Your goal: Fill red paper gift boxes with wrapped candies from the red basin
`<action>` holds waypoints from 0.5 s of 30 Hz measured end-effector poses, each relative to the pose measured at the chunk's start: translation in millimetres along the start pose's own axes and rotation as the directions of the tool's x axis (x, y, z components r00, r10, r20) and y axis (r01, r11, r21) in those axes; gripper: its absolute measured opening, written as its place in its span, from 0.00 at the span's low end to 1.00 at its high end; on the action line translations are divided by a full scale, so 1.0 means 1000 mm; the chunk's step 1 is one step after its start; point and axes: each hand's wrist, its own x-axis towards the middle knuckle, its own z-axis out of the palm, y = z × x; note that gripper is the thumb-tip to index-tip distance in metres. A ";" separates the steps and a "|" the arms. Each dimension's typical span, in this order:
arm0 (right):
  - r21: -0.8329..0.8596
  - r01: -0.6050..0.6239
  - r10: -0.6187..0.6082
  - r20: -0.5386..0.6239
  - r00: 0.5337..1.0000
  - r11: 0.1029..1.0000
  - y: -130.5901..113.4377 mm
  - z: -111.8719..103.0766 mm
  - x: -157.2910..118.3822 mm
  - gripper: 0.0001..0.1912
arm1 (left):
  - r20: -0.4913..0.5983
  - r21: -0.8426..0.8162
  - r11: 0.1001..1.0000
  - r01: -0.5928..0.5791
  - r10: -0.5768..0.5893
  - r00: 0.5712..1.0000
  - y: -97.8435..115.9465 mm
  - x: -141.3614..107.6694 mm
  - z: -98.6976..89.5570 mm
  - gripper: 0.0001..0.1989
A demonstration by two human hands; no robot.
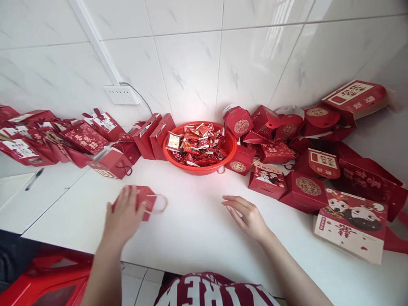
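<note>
My left hand [126, 216] lies over a small red box [146, 200] with a looped cord handle, on the white table [191, 216]. Its fingers wrap over the box's left part and hide much of it. To the right, my right hand [248, 217] is held above the tabletop, fingers stretched forward and slightly apart, with nothing in it. Beyond both hands, against the wall, a red basin [196, 171] holds many small red wrapped packets [191, 145].
Red boxes and bags [86, 138] crowd the back left; more boxes [307, 191] pile up at the right. A pen [34, 179] lies far left. A socket strip [121, 94] is on the wall. A red stool [47, 280] stands below the front left edge.
</note>
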 end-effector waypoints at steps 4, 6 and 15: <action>-0.026 0.018 -0.017 0.011 1.000 1.000 -0.001 0.000 0.001 0.13 | 0.025 0.038 0.976 0.214 -0.215 0.976 -0.090 0.025 -0.015 0.31; -0.034 0.022 -0.021 0.019 1.000 0.999 -0.001 0.000 0.000 0.13 | 0.035 -0.011 0.964 0.265 -0.265 0.964 -0.120 0.038 -0.019 0.29; -0.034 0.022 -0.020 0.068 0.997 0.999 0.000 0.005 -0.001 0.13 | -0.059 -0.076 0.962 0.264 -0.269 0.961 -0.135 0.080 -0.008 0.34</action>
